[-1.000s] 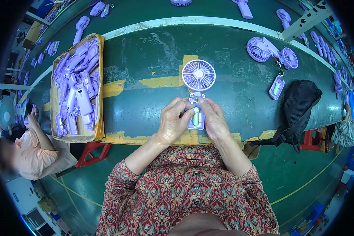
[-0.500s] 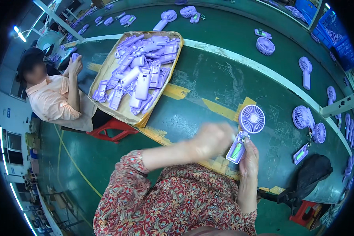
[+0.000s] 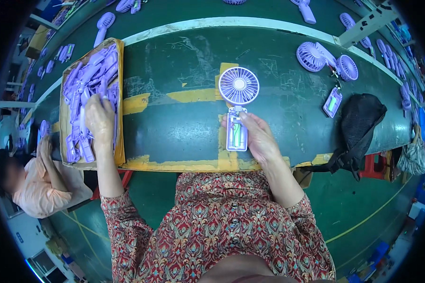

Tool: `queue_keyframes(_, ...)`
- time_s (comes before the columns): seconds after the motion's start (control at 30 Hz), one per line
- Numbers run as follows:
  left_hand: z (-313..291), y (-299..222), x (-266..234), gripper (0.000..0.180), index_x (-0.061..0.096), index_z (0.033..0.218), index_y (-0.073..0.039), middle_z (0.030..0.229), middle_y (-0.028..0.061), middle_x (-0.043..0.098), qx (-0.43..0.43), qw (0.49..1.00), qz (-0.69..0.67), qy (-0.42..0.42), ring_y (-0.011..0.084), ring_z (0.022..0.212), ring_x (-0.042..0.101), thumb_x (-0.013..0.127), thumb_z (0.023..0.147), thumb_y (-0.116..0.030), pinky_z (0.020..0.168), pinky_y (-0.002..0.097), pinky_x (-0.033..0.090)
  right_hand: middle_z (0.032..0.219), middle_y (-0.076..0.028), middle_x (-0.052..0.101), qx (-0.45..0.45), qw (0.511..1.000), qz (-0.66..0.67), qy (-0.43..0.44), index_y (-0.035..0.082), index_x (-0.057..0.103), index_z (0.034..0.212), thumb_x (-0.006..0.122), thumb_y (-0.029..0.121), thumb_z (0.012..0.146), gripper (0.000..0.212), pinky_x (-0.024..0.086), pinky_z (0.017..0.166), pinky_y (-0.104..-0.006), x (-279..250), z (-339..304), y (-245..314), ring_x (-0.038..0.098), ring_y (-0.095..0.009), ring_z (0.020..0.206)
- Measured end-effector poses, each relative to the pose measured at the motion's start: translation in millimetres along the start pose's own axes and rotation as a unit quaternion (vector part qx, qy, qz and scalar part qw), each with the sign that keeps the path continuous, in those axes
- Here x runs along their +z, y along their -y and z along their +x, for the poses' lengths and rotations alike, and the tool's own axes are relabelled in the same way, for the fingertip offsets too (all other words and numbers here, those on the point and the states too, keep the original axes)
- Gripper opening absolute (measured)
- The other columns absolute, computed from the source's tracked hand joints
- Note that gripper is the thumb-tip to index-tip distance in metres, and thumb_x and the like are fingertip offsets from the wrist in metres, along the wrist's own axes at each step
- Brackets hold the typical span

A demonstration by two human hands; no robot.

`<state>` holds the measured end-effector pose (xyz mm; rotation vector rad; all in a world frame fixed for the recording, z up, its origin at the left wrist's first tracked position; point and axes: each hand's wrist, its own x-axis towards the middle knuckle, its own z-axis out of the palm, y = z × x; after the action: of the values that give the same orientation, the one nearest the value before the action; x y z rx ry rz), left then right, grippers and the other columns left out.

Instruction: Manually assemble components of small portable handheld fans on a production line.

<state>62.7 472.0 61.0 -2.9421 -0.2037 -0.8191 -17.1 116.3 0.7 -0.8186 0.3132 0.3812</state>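
My right hand (image 3: 259, 139) holds a purple handheld fan (image 3: 239, 85) upright over the near edge of the table. The fan's handle is open at the front, showing a green battery (image 3: 236, 134) and a small circuit board at its top. The right thumb rests beside the board; the other fingers are mostly behind the handle. At the left, my left hand (image 3: 99, 120) reaches into a shallow cardboard box (image 3: 120, 137) heaped with purple plastic handle covers (image 3: 104, 61). Its fingers are bent together on a cover in the pile, with the fingertips partly hidden.
To the right on the green table (image 3: 174, 127) lie two fans (image 3: 311, 56) with a loose opened handle (image 3: 333, 102). A black mesh bag (image 3: 361, 118) sits at the right edge. More fans stand beyond the white rail (image 3: 250, 21). A co-worker (image 3: 42, 188) sits at the far left.
My left hand has left the opened handle and gone left into the box of covers. My right hand still holds the fan. The view has swung to the right.
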Motion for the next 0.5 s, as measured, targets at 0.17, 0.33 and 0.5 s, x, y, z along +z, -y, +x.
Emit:
queue_keyframes(0.17,-27.4,-67.0,-34.8,0.013,0.058,0.097,0.000,0.076,0.0040,0.056,-0.047,0.859,-0.472,0.190,0.0106,0.072,0.050,0.052,0.090,-0.010,0.064,0.0259,0.043,0.107,-0.020,0.061,0.002,1.000,-0.002,-0.020,-0.006,0.052,0.111,0.052,0.021,0.093,0.033,0.050,0.089,-0.0343,-6.5,-6.4,1.9,0.062,-0.024,0.099)
queue_keyframes(0.33,-75.1,-117.1,-22.1,0.015,0.059,0.097,0.000,0.078,0.0022,0.058,-0.063,0.690,-0.572,0.439,0.0110,0.072,0.055,0.058,0.085,-0.010,0.066,0.0258,0.045,0.106,-0.019,0.062,0.003,1.000,0.006,-0.011,-0.006,0.052,0.111,0.051,0.021,0.094,0.032,0.050,0.089,-0.0334,-2.5,-6.3,-3.2,0.062,-0.023,0.099)
queue_keyframes(0.5,-93.6,-140.9,-39.7,0.052,0.048,0.115,0.006,0.106,0.0190,0.053,0.155,0.906,-0.278,0.278,0.0368,0.097,0.052,0.069,0.074,-0.019,0.087,0.0419,0.043,0.105,-0.018,0.062,0.003,1.000,0.006,-0.003,-0.005,0.051,0.111,0.048,0.021,0.095,0.031,0.050,0.088,-0.0329,-7.4,-2.8,-7.3,0.062,-0.023,0.099)
